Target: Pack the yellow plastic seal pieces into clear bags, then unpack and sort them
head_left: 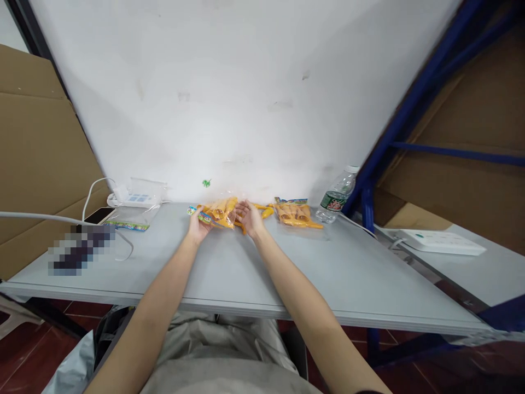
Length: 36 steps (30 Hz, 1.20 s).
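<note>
A clear bag of orange plastic parts (221,208) is held just above the table near the wall. My left hand (198,226) is closed on its left end, where a blue and green printed strip runs. At the bag's right edge is my right hand (251,221), fingers apart and palm turned toward the bag; whether it touches the film is unclear. Beyond that hand lie more orange parts (266,210), partly hidden by it. Further right rests a second clear bag of orange parts (297,214), with a printed strip along its top.
A plastic bottle (337,196) leans at the back right of the grey table (328,273). At the left are an empty clear bag (141,213), a power strip (137,200), a phone (98,215), white cables and a blurred dark item. Cardboard (41,153) borders the left side.
</note>
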Available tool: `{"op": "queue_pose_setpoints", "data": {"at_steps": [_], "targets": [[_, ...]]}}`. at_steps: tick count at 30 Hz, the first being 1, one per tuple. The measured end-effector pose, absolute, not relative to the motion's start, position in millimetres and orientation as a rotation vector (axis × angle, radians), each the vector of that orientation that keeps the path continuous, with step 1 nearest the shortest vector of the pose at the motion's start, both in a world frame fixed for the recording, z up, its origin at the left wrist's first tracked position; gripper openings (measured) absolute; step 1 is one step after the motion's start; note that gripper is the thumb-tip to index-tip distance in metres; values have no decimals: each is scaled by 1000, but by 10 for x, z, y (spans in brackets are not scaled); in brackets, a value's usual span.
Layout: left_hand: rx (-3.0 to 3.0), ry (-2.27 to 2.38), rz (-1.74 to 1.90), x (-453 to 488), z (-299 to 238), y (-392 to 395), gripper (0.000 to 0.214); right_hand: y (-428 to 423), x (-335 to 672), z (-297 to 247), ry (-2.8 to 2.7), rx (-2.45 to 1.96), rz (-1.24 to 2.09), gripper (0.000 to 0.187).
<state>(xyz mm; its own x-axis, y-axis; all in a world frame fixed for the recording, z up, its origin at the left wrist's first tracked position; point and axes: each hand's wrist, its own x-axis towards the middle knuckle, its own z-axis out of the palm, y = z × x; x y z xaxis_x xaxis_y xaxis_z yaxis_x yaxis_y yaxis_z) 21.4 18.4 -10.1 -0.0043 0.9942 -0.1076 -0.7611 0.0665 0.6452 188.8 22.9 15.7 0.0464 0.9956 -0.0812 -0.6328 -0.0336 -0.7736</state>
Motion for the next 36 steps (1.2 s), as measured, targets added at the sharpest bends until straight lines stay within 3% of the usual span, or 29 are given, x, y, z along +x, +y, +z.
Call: {"op": "queue_pose_setpoints", "data": {"at_steps": [3,5,10,16,21,26,32,36], "targets": [[397,665,1501,235,-127,210,23,183,1903,27,-706,-846,1502,6],[383,688,1502,260,-142,220,25,158,1915,-27,-793,-938,1540,5],[490,717,1429,350,-195,218,28,111,1910,-56,-1046,-1037,1724,20],[644,887,1370,369,-264,203,31,31,1882,-57,-1120,-929,1705,20],[657,962,1477,310,-266,217,34,48,1809,-78,-1071,-806,1605,29],[502,1005,1496,217,-238,244,52,155,1797,-122,-897,-776,1438,27],[612,1190,1445,228,-264,256,28,247,1871,-174,-767,-883,1422,22],[732,1219,1518,246,-298,244,24,285,1922,-205,-713,-952,1413,19]]}}
